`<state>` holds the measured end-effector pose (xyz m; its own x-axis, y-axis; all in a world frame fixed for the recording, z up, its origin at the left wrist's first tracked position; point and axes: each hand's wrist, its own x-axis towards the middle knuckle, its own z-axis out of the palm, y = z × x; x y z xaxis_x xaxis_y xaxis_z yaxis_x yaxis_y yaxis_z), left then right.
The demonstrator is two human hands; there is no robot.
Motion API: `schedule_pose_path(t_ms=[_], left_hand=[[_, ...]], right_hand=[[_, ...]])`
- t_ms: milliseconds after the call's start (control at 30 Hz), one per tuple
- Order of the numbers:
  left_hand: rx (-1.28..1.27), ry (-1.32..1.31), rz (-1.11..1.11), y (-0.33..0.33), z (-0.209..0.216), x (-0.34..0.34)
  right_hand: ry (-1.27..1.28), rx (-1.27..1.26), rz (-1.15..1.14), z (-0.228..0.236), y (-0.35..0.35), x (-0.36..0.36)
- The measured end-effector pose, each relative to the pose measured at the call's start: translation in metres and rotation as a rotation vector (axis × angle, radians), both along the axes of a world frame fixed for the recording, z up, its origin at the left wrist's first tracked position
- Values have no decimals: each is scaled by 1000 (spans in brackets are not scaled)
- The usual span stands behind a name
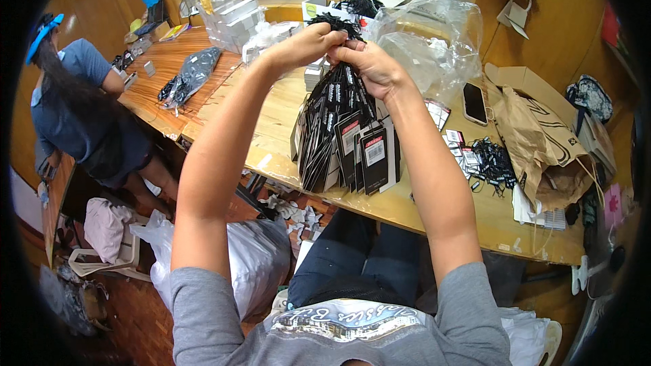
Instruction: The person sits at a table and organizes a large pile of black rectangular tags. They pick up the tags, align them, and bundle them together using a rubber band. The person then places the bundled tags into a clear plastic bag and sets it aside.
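Observation:
Both my hands meet above the table around the gathered black strings of a thick bunch of hang tags (pixel 339 129). My left hand (pixel 315 42) is closed on the strings near their looped tops. Just beside it, my right hand (pixel 369 64) also grips the strings, its fingers pressed against the left ones. Below the hands the tags hang down in a dense fan, black and white cards with red strips and barcode labels, over the table's front edge. The fingertips overlap, so the exact hold is partly hidden.
A clear plastic bag (pixel 434 41) lies behind the hands. To the right are a phone (pixel 475 104), loose black strings (pixel 493 166) and a brown paper bag (pixel 536 142). A wrapped dark bundle (pixel 193 74) lies left. Another person (pixel 88 108) stands at far left; a white sack (pixel 254 257) sits below.

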<state>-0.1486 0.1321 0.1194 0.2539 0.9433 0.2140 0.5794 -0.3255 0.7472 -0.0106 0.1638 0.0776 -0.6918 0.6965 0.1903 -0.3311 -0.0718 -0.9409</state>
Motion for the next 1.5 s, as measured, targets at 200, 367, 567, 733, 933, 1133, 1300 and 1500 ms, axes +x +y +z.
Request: schedule_pose_path(t_ms=[200, 367, 567, 733, 933, 1133, 1300, 1500], left_hand=[[-207, -868, 134, 16, -31, 19], [-326, -1150, 76, 21, -41, 2], [608, -267, 848, 9, -58, -91], [1127, 533, 134, -45, -10, -16], [1079, 732, -14, -43, -5, 0], [780, 815, -163, -48, -11, 6], [582, 591, -171, -51, -17, -26], [633, 442, -56, -60, -56, -31]], right_hand=[[-254, 269, -316, 0, 0, -8], [-505, 612, -515, -11, 6, -11], [-756, 794, -542, -9, -6, -14], [-767, 915, -433, 0, -8, -4], [-809, 1001, -390, 10, -25, 3], [-665, 969, -216, -7, -6, 18], [-388, 626, -47, 4, -13, 45], [146, -55, -226, -17, 2, 31]])
